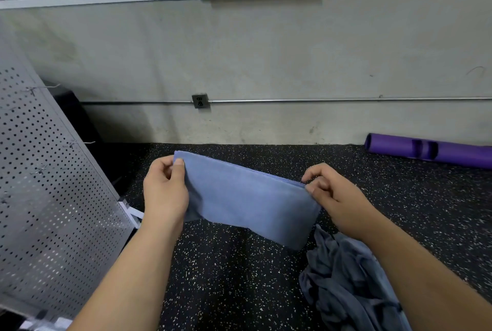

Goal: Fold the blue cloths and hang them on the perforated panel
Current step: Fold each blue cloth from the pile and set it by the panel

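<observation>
A folded blue cloth (247, 197) hangs in the air above the speckled floor, stretched between both hands. My left hand (165, 192) pinches its upper left corner with thumb on the front. My right hand (332, 200) pinches the upper right corner where several layers meet. A crumpled heap of more blue-grey cloths (346, 277) lies on the floor under my right forearm. The perforated panel (50, 184), grey metal with wire hooks, leans at the left, a short way from my left hand.
Black speckled rubber floor (226, 277) runs to a concrete wall with a socket (199, 100) and a conduit. A purple roller (428, 151) lies at the right by the wall. Whiteboards hang above. The panel's white foot (133, 213) juts out near my left wrist.
</observation>
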Tool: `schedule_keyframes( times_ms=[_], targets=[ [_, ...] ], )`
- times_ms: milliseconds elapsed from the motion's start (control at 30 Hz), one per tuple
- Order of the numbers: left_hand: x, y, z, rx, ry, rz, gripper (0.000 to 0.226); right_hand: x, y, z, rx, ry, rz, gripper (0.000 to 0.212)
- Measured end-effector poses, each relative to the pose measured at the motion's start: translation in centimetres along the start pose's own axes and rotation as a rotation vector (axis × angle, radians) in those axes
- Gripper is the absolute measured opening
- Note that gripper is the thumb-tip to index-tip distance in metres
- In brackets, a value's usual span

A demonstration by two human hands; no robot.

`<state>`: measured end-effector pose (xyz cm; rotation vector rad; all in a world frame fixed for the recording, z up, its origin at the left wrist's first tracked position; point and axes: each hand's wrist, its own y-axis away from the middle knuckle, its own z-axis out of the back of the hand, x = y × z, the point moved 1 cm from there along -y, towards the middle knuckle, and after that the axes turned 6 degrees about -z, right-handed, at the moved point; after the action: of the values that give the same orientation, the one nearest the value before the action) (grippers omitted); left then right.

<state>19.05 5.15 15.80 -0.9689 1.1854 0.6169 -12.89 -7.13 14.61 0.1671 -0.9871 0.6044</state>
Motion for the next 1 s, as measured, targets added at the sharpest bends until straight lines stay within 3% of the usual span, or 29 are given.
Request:
schedule_keyframes(
  times_ms=[233, 400, 567, 700, 1000],
  targets=[
    [0.3, -0.4, 0.4, -0.008, 0.029, 0.045, 0.015, 1.4, 0.3, 0.7, 0.130, -0.170, -0.036, 0.013],
    [0.5, -0.8, 0.7, -0.015, 0.031, 0.057, 0.017, 1.6, 0.7, 1.0, 0.294, -0.193, -0.127, 0.033],
    [0.5, -0.6, 1.0, 0.014, 0.003, 0.038, 0.014, 0.5, 0.3, 0.8, 0.149, 0.033, -0.078, 0.012],
    [0.5, -0.5, 0.9, 0.039, -0.014, -0.009, 0.012, 0.2, 0.3, 1.0, 0.046, 0.042, -0.034, 0.017],
    [0.0, -0.2, 1.4, 0.089, -0.026, -0.095, 0.010, 0.4, 0.6, 1.2, 0.154, 0.103, -0.077, 0.027]
  ],
)
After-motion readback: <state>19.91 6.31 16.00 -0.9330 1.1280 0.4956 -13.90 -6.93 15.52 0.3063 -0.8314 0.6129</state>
